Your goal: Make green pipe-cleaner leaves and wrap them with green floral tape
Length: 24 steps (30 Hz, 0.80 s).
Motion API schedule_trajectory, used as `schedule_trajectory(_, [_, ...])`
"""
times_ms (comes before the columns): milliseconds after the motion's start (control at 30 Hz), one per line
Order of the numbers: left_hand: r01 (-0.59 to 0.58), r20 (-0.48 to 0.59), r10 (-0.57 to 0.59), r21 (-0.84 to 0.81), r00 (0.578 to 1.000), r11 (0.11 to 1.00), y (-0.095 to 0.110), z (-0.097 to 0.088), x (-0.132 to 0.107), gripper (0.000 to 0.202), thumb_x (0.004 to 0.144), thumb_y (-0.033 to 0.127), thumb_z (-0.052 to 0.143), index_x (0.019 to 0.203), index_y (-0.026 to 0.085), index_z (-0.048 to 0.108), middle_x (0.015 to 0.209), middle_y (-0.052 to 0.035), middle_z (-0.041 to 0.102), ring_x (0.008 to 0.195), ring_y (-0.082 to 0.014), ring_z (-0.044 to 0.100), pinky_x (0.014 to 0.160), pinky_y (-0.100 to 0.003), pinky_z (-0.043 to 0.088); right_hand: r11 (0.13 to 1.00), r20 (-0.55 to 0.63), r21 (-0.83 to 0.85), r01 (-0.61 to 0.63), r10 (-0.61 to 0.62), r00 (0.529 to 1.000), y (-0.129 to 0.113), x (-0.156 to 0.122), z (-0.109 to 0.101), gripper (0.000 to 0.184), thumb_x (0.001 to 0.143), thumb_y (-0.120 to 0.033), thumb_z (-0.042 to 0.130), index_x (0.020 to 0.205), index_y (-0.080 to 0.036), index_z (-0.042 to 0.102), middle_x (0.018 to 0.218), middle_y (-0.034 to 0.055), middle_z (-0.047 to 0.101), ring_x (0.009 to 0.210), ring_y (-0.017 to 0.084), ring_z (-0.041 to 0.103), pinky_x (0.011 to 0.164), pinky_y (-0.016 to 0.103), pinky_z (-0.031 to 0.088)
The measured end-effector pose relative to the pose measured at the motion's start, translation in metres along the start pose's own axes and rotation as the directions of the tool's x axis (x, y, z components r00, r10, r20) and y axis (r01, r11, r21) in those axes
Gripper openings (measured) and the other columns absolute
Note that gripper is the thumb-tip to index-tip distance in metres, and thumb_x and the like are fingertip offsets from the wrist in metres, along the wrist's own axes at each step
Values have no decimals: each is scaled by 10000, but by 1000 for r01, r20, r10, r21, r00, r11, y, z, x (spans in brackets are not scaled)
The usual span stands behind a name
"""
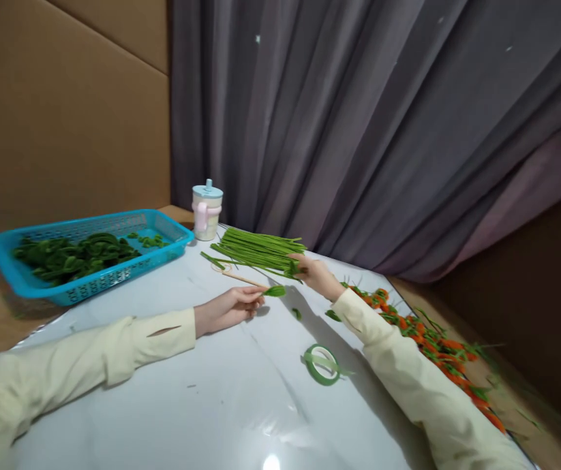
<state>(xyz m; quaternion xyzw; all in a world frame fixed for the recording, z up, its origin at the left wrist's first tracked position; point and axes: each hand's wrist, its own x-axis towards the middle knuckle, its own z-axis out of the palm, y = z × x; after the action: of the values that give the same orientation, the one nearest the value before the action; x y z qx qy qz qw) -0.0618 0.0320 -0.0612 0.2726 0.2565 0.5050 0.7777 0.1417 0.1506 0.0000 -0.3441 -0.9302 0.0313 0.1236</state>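
Left hand: our left hand (229, 309) rests on its side on the table, thumb and fingertips pinched shut on a small green pointed leaf (274, 291).
Leaf position: the small green pointed leaf sticks out past the fingertips just above the sheet, between both hands. We judge it is gripped at its base so that the blade stays free.
Right hand: our right hand (316, 274) reaches forward with its fingers curled onto the near ends of the bundle of long thin green stems (256, 250). We cannot tell whether they have closed on a single stem.
Stems: they lie side by side, all pointing one way, which we judge makes picking one out easy.
Tape: a roll of green tape (322, 364) lies flat near our right forearm with its loose end trailing, close at hand.
Basket: a blue plastic mesh basket (79, 225) at far left holds curled green pieces (75, 254), well apart from the hands.
Right edge: a heap of orange flowers with green leaves (432, 339) runs beside our right sleeve.
Near the stems: a thin wooden stick (241, 279) and a pale lidded cup (207, 209).
Surface: a glossy white table sheet (212, 405).
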Motion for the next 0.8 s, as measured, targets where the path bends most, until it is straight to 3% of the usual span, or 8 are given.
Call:
schedule_trajectory(67, [-11, -15, 11, -1, 1000, 1000, 0, -2, 1, 233, 688, 6, 620, 901, 99, 640, 734, -57, 592, 639, -101, 548, 525, -187, 371, 887, -96, 461, -40, 95, 991, -8, -4, -9, 424, 774, -236, 609, 1158, -91, 502, 713, 31, 606, 656, 165, 577, 599, 246, 432])
schedule_trajectory(100, [-14, -21, 14, 3, 1000, 1000, 0, -2, 1, 218, 695, 15, 622, 894, 103, 641, 732, -56, 594, 629, -102, 549, 515, -187, 366, 760, -105, 648, -53, 158, 982, -13, -6, -13, 450, 727, -305, 665, 1101, -91, 536, 725, 36, 610, 668, 170, 583, 600, 253, 442])
schedule_trajectory(167, [-17, -27, 17, 9, 999, 1000, 0, -2, 1, 191, 707, 34, 630, 885, 103, 643, 719, -56, 595, 604, -103, 544, 506, -194, 361, 519, -17, 850, -94, 206, 978, -27, -10, -18, 486, 620, -357, 752, 1004, -112, 584, 777, 46, 629, 723, 176, 596, 650, 263, 456])
schedule_trajectory(267, [-19, -23, 19, 11, 1000, 1000, 1, -2, 1, 178, 709, 48, 645, 879, 100, 643, 698, -56, 597, 587, -105, 541, 516, -203, 366, 346, 173, 911, -224, 170, 970, -45, -12, -18, 497, 516, -322, 814, 919, -112, 612, 734, 37, 637, 716, 166, 595, 685, 265, 448])
schedule_trajectory(433, [-21, -15, 21, -4, 1000, 1000, 0, -2, 1, 176, 715, 34, 635, 875, 105, 634, 697, -52, 610, 588, -97, 545, 534, -200, 368, 226, 319, 908, -353, 173, 932, -52, -8, -5, 495, 420, -228, 837, 840, -103, 606, 623, -7, 599, 561, 113, 544, 581, 234, 425])
schedule_trajectory(567, [-8, -14, 7, -31, 1000, 999, 2, 1, -1, 144, 790, 108, 587, 930, 121, 618, 909, -92, 647, 710, -114, 585, 573, -201, 393, 258, 278, 906, -336, 236, 931, -51, 3, -12, 487, 383, -167, 825, 795, -113, 571, 518, -71, 507, 506, 96, 508, 555, 225, 425])
schedule_trajectory(667, [34, -15, -35, -70, 999, 997, 5, 2, 0, 259, 869, 305, 506, 946, 81, 610, 1003, -140, 635, 798, -149, 597, 603, -219, 421, 437, 145, 866, -243, 245, 959, -69, 31, -34, 484, 406, -174, 821, 825, -110, 587, 537, -60, 519, 497, 101, 499, 518, 223, 423])
schedule_trajectory(800, [81, -50, -86, -104, 995, 991, 7, 0, 4, 469, 876, 462, 402, 941, 45, 606, 902, -156, 649, 697, -163, 590, 567, -241, 423, 644, -57, 764, 47, -5, 998, -128, 105, -60, 352, 496, -186, 799, 790, -84, 635, 670, 13, 605, 647, 163, 574, 596, 250, 474])
